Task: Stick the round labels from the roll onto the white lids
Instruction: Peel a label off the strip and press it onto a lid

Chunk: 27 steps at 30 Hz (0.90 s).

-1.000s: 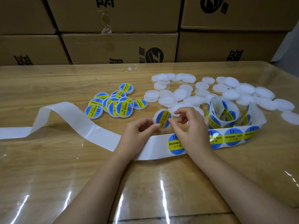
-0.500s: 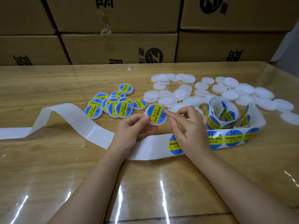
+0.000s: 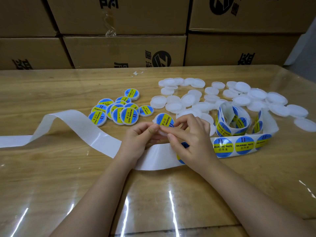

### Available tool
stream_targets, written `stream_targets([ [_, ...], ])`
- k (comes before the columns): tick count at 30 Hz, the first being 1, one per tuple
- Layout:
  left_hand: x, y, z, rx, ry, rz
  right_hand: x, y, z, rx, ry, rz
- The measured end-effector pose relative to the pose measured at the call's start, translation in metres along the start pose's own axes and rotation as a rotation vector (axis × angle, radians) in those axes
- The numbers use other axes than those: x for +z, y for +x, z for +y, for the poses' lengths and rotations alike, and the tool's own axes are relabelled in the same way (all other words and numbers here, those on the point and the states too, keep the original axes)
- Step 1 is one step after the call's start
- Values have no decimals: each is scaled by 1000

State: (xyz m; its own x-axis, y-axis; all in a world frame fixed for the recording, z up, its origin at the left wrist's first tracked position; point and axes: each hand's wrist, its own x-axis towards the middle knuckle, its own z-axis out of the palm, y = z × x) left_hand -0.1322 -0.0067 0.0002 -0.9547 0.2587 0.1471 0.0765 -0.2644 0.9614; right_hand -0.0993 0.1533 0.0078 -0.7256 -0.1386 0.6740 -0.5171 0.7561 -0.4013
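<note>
Head view: a person's two hands meet over the middle of the tabletop [image 3: 51,177]. The left hand [image 3: 142,135], fingers curled, pinches the left edge of a labelled lid [image 3: 163,119]. The right hand [image 3: 193,139], fingers also curled, grips the lid's right edge, and its fingertips lie on the label face. The lid is tilted towards the camera, so that its blue and yellow round label shows. Whether it touches the tabletop cannot be told.

A heap of finished lids [image 3: 118,110], each bearing the same label, lies towards the far left of the hands. Plain white lids [image 3: 239,100] are scattered from the far middle to the right edge of the tabletop. A loose coil of labels [image 3: 234,120] sits just right of the right hand, among the nearest white lids. From it a strip of labels [image 3: 242,145] runs leftwards under the right hand. Beyond the hands the strip goes on as bare white backing [image 3: 77,127], which arches up and reaches the left edge.

Brown cardboard boxes [image 3: 119,52] stand stacked along the far edge. A clear glossy sheet [image 3: 171,202] covers the wooden surface.
</note>
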Motion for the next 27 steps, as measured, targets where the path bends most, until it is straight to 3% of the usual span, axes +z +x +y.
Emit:
stream_targets([
  [12,3,-2,-2,-10,27,-54,5,2,8,132,-62,27],
  [27,0,-1,-2,15,-29,-22,0,0,-2,0,-51,-71],
])
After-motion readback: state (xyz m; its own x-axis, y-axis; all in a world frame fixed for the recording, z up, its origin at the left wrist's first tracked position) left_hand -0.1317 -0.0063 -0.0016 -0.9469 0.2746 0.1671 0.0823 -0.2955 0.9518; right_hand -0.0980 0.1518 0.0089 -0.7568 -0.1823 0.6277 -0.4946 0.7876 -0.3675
